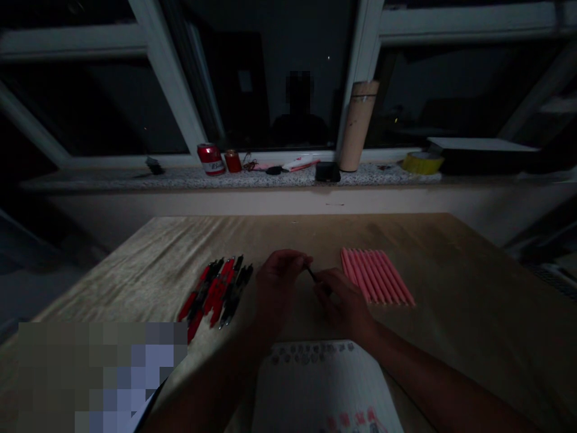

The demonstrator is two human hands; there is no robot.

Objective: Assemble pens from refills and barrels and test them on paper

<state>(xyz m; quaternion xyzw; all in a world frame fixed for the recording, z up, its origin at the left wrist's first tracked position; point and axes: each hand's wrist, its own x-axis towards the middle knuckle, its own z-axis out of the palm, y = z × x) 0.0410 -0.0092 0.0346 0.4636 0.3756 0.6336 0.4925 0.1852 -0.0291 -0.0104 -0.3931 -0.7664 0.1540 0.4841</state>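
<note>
Nearest lies one sheet of paper (315, 385), with two rows of round dark marks (311, 349) along its far edge and a short line of red marks (351, 418) near its close end; none of these can be read as words. Beyond it, over the brown table (442, 343), the two hands meet around one slim dark pen (311, 272). The left hand (279, 270) pinches its far end between the fingertips; the right hand (336, 294) grasps its near end, fingers curled. No lettering can be made out on it.

Left of the hands lies one pile of red and black pens (220, 288), overlapping too much for a sure count, though well over half a dozen. Right of the hands, one flat row of pink pencils (377, 276) lies side by side, roughly nine.

On the speckled windowsill (270, 179) behind stand one red can (210, 159), its pale script legible only as a capital "B", one smaller red container (233, 161), one black box (327, 172), one tall tan tube (359, 126) and one yellow roll of tape (422, 163). Farthest are the dark window panes (297, 36).
</note>
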